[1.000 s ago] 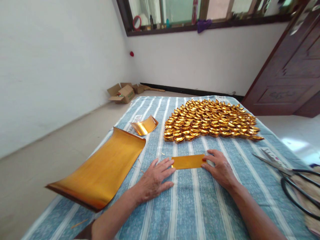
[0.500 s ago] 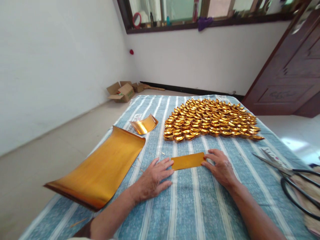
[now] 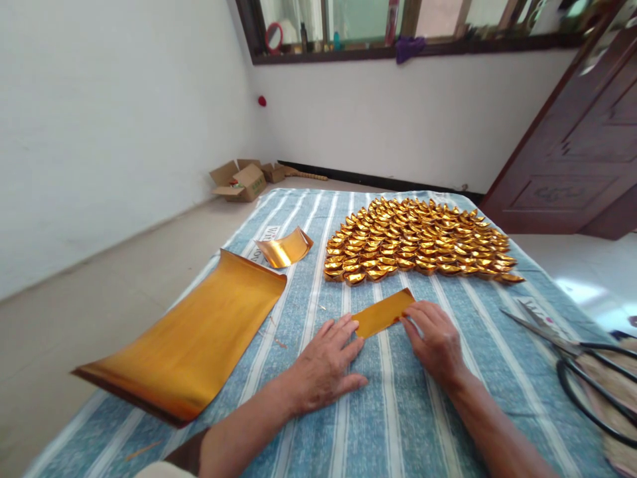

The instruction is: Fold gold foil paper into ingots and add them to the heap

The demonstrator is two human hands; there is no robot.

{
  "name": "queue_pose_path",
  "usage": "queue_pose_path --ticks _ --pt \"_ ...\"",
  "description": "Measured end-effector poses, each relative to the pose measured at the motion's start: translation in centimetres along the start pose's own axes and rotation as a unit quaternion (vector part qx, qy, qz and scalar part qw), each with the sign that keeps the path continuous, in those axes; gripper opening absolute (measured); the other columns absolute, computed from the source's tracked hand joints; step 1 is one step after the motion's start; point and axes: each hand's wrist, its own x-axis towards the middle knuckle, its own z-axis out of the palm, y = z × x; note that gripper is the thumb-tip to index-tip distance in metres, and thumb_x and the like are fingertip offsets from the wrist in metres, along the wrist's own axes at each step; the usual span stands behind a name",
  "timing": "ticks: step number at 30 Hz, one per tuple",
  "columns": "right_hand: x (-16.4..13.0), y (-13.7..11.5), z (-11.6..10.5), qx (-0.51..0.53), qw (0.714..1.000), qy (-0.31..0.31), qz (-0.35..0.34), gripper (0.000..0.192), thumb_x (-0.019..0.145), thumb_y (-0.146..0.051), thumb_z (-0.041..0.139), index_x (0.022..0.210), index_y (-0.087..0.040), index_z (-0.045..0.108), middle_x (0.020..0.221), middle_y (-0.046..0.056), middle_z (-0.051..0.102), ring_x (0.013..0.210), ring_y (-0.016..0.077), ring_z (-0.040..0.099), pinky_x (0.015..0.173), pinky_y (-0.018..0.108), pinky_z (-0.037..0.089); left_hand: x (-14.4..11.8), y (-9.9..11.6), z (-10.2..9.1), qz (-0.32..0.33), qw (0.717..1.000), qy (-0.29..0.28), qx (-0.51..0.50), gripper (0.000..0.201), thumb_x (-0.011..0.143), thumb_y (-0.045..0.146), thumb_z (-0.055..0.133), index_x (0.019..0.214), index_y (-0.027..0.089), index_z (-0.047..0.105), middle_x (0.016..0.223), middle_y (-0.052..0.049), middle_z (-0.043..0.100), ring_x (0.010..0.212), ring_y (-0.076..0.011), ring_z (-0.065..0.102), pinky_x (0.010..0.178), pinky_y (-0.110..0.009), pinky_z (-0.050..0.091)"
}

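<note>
A small gold foil paper strip (image 3: 382, 313) lies slantwise on the cloth between my hands, its right end higher than its left. My left hand (image 3: 326, 365) rests flat, fingers spread, with the fingertips on the strip's left end. At the strip's lower right corner, my right hand (image 3: 435, 338) pinches the edge between thumb and fingers. A large curled stack of gold foil sheets (image 3: 199, 332) lies to the left. Beyond it sits a smaller curled piece of gold foil paper (image 3: 286, 248). Many folded gold paper ingots (image 3: 418, 240) stand packed together behind the strip.
Large scissors (image 3: 577, 352) with black handles lie at the right, blades pointing inward, partly over a beige cloth (image 3: 620, 392). A blue striped tablecloth (image 3: 368, 431) covers the surface. Cardboard boxes (image 3: 241, 182) stand on the floor behind. A wooden door (image 3: 562, 146) is at the right.
The strip has tilted, its right end moving up and away. My right hand has closed on its lower right corner. My left hand has shifted slightly right, still on the left end.
</note>
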Motion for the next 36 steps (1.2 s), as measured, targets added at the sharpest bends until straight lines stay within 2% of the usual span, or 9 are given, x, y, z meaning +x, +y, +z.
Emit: queue_pose_path --ticks 4,8,13,19,24,26,32,36 --pt "0.1 -2.2 0.2 0.049 0.993 -0.073 -0.081 0.017 0.09 -0.023 0.055 0.102 -0.021 0.066 0.105 0.008 0.069 0.105 0.0249 0.06 0.092 0.045 0.048 0.6 0.8 0.3 -0.006 1.0 0.011 0.001 0.053 0.082 0.051 0.063 0.122 0.016 0.057 0.139 -0.019 0.048 0.134 -0.037 0.037 0.107 -0.056 0.034" --pt "0.0 -2.8 0.5 0.038 0.988 -0.129 -0.081 0.019 0.088 -0.026 0.058 0.104 -0.019 0.065 0.11 0.01 0.067 0.108 0.0276 0.058 0.093 0.048 0.048 1.1 1.0 0.4 0.001 0.999 0.033 0.012 0.048 0.084 0.05 0.061 0.117 0.015 0.059 0.133 -0.019 0.051 0.129 -0.0369 0.043 0.104 -0.056 0.037" --pt "-0.2 -2.5 0.7 0.051 0.989 -0.125 -0.061 0.016 0.088 -0.024 0.057 0.101 -0.02 0.066 0.108 0.01 0.068 0.109 0.0273 0.059 0.091 0.047 0.05 2.2 0.4 0.3 0.006 0.996 0.084 -0.002 0.024 0.089 0.032 0.056 0.106 0.016 0.061 0.119 -0.015 0.059 0.113 -0.0289 0.055 0.096 -0.047 0.047" --pt "0.0 -2.9 0.6 0.032 0.988 -0.132 -0.071 0.016 0.089 -0.022 0.056 0.102 -0.019 0.064 0.109 0.011 0.066 0.109 0.0269 0.058 0.092 0.046 0.049 2.9 -0.9 0.9 0.017 0.995 0.096 -0.013 0.016 0.089 0.019 0.053 0.103 0.017 0.061 0.122 -0.012 0.06 0.119 -0.0264 0.053 0.1 -0.047 0.043" --pt "1.6 -3.3 0.0 0.005 0.973 -0.212 -0.091 0.005 0.089 -0.022 0.058 0.089 -0.018 0.062 0.092 0.009 0.065 0.092 0.0242 0.059 0.079 0.039 0.05 3.1 -1.2 1.3 0.022 0.993 0.113 -0.023 0.017 0.092 0.022 0.049 0.101 0.015 0.062 0.116 -0.012 0.063 0.112 -0.0249 0.056 0.097 -0.043 0.045" --pt "2.3 -3.4 -0.1 -0.002 0.967 -0.234 -0.1 0.008 0.089 -0.024 0.058 0.084 -0.019 0.06 0.083 0.006 0.063 0.083 0.0217 0.058 0.072 0.035 0.049 3.2 -1.2 1.3 0.022 0.992 0.122 -0.031 0.02 0.093 0.023 0.047 0.103 0.015 0.063 0.112 -0.012 0.064 0.11 -0.0246 0.057 0.095 -0.043 0.046" --pt "2.4 -2.9 0.1 -0.023 0.969 -0.214 -0.122 0.023 0.095 -0.025 0.048 0.075 -0.021 0.059 0.076 0.004 0.06 0.075 0.0188 0.054 0.068 0.033 0.043 3.3 -1.4 1.4 0.025 0.989 0.139 -0.044 0.019 0.093 0.023 0.048 0.101 0.016 0.064 0.11 -0.011 0.064 0.107 -0.0241 0.058 0.093 -0.042 0.046" --pt "1.9 -2.7 0.3 -0.004 0.974 -0.194 -0.12 0.023 0.095 -0.026 0.048 0.078 -0.02 0.062 0.081 0.006 0.061 0.083 0.0202 0.056 0.073 0.033 0.045 3.4 -1.6 1.4 0.028 0.987 0.149 -0.054 0.018 0.093 0.024 0.049 0.098 0.016 0.065 0.109 -0.01 0.066 0.105 -0.0231 0.059 0.093 -0.042 0.047"
